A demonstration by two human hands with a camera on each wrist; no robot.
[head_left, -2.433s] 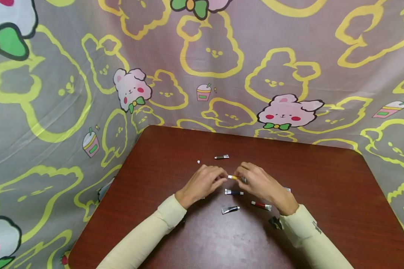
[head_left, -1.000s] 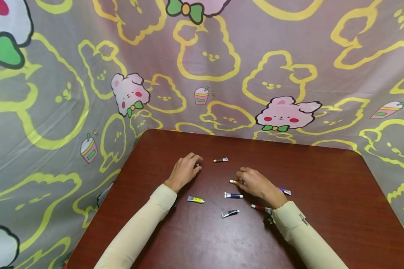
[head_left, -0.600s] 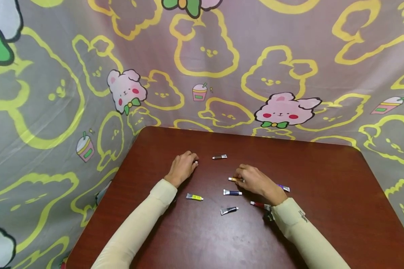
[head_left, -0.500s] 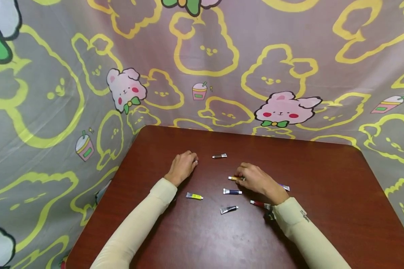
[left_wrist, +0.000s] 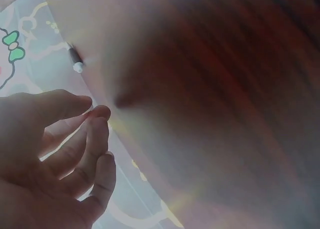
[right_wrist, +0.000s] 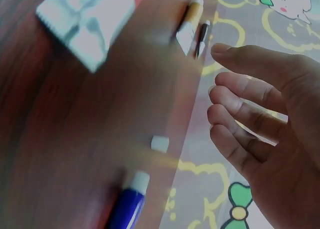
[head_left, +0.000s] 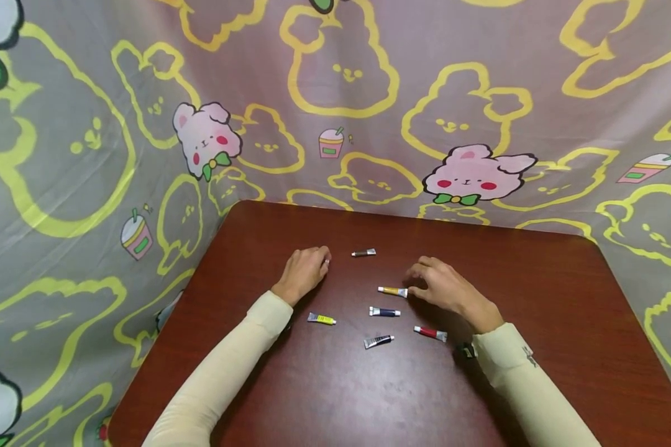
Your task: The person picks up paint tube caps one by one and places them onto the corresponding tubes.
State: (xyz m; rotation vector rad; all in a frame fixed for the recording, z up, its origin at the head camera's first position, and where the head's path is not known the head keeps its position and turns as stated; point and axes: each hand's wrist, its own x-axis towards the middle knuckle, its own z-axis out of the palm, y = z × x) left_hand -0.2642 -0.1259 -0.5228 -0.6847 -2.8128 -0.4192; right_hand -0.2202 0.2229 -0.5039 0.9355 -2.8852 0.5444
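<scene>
The right hand [head_left: 450,288] rests palm down on the table [head_left: 537,298], fingers loosely spread and holding nothing. Its fingertips lie just beside the crimped end of the orange tube [head_left: 392,290]; contact cannot be confirmed. The right wrist view shows what the head view does not: the fingers [right_wrist: 250,91] are relaxed, slightly bent and apart, with the orange tube [right_wrist: 189,25] lying clear of them and a blue tube [right_wrist: 127,205] nearer the camera.

The left hand [head_left: 304,271] lies on the table with fingers curled at a small white cap [head_left: 327,262]. The head view does not show whether the cap is pinched. The left wrist view shows the fingers [left_wrist: 95,139] loosely curled, but the cap is not in that view.

Both forearms, in cream sleeves [head_left: 229,366], extend forward across the table. Between them lie a yellow tube [head_left: 321,319], the blue tube [head_left: 384,311], a black tube [head_left: 378,341] and a red tube [head_left: 430,333]. A brown tube [head_left: 363,252] lies beyond.
</scene>
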